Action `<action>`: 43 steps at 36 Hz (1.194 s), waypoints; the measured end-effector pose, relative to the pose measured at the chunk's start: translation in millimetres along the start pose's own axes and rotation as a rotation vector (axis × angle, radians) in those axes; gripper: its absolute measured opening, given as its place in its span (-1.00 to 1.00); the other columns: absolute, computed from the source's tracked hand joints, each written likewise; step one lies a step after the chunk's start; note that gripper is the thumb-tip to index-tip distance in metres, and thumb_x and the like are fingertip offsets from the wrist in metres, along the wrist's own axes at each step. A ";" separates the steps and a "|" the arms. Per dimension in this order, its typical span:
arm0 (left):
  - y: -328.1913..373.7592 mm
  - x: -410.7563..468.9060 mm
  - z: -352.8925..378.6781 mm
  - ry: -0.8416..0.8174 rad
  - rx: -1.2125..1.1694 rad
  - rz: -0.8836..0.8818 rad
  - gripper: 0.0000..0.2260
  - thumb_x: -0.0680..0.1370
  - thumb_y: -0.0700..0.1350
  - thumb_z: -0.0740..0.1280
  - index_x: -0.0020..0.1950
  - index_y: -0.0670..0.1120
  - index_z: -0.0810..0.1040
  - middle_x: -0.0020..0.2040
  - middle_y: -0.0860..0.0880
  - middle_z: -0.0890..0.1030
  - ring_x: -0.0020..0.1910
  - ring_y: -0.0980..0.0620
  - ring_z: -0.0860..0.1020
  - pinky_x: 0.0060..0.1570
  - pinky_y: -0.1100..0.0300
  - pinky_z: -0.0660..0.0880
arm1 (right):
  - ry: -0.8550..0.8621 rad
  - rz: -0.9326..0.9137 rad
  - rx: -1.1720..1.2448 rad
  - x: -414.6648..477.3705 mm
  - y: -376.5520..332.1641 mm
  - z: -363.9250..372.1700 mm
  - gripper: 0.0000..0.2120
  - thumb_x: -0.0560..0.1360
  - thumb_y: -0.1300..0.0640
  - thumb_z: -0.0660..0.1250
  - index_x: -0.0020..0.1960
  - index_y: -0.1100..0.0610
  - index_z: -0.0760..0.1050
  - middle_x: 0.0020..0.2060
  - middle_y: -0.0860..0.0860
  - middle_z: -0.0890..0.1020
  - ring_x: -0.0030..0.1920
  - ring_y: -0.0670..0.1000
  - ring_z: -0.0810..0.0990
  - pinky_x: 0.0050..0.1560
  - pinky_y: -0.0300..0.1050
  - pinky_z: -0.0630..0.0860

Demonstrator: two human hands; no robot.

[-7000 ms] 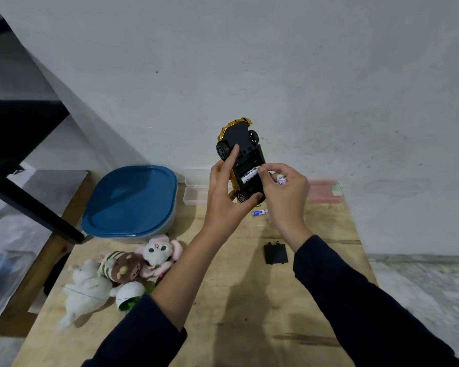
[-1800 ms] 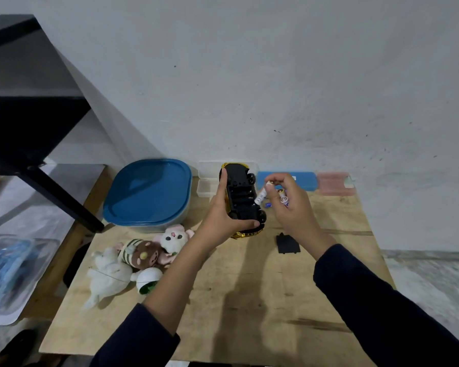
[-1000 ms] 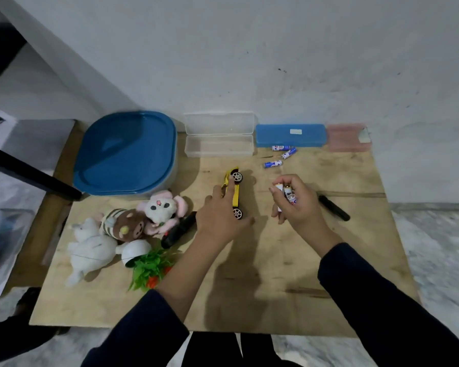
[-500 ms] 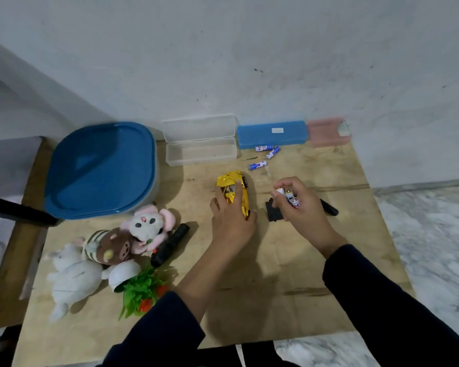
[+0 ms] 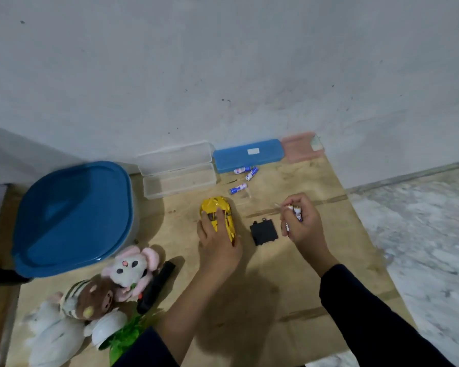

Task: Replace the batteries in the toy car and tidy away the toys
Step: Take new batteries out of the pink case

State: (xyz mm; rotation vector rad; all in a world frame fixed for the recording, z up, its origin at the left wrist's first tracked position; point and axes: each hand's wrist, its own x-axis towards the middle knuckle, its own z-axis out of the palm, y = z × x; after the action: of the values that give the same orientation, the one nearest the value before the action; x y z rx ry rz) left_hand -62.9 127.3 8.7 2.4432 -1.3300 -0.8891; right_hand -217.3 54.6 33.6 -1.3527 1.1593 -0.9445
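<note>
The yellow toy car [image 5: 217, 211] stands on its wheels on the wooden table [image 5: 263, 292], and my left hand [image 5: 217, 245] rests over its rear half, fingers on the roof. To the right, my right hand [image 5: 301, 226] is closed around batteries [image 5: 296, 211] whose ends stick out above the fingers. The black battery cover [image 5: 263, 231] lies flat between the two hands. Three loose blue batteries [image 5: 245, 176] lie farther back, near the blue case.
A blue-lidded tub [image 5: 72, 215] sits at the left. An open clear case [image 5: 179, 169], a blue case [image 5: 248, 154] and a pink case [image 5: 301, 145] line the wall. Plush toys [image 5: 104, 290], a black remote [image 5: 157, 286] and a green plant toy [image 5: 125, 337] lie front left.
The car came down from mid-air onto the table and now stands on its wheels. My right hand, still holding batteries, moved right, uncovering the black cover.
</note>
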 end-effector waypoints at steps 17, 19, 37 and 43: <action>130.0 125.9 11.8 0.059 -0.315 0.354 -0.48 0.57 -0.04 0.29 0.50 -0.04 0.20 0.50 0.04 0.22 0.49 0.09 0.16 0.35 0.37 0.07 | 0.154 -0.146 -0.333 136.5 61.9 -92.8 -0.91 0.39 0.32 0.44 -0.22 0.16 0.60 -0.28 -0.07 0.64 -0.21 -0.29 0.56 -0.19 -0.38 0.47; 137.9 142.4 17.5 0.029 -0.273 0.382 -0.48 0.57 -0.04 0.30 0.49 -0.01 0.21 0.50 0.06 0.23 0.48 0.10 0.17 0.35 0.38 0.07 | 0.154 -0.226 -0.363 150.7 74.1 -98.8 -0.94 0.38 0.27 0.45 -0.16 0.16 0.63 -0.19 -0.04 0.65 -0.13 -0.25 0.58 -0.07 -0.27 0.51; 163.5 206.4 40.7 -0.032 -0.063 0.602 -0.46 0.57 -0.02 0.30 0.50 -0.07 0.22 0.53 -0.02 0.18 0.51 0.06 0.10 0.43 0.32 -0.01 | 0.095 -0.511 -0.649 199.4 101.2 -104.6 -0.80 0.51 0.08 0.30 0.06 0.10 0.62 0.17 -0.03 0.61 0.07 -0.09 0.60 -0.09 -0.15 0.59; 164.0 208.6 41.8 -0.068 -0.067 0.593 -0.45 0.59 0.05 0.25 0.52 0.03 0.14 0.55 0.09 0.10 0.41 0.30 -0.01 0.34 0.41 -0.06 | 0.132 -0.588 -0.691 202.6 99.3 -101.7 -0.81 0.53 0.10 0.27 0.06 0.10 0.61 0.14 -0.03 0.62 -0.02 -0.03 0.64 -0.29 -0.10 0.59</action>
State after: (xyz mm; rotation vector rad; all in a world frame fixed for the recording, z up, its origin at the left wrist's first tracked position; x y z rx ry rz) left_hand -115.6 -132.7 -33.5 1.8063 -1.8637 -0.8342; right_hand -285.4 -161.0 -66.8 -2.3028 1.2713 -1.0961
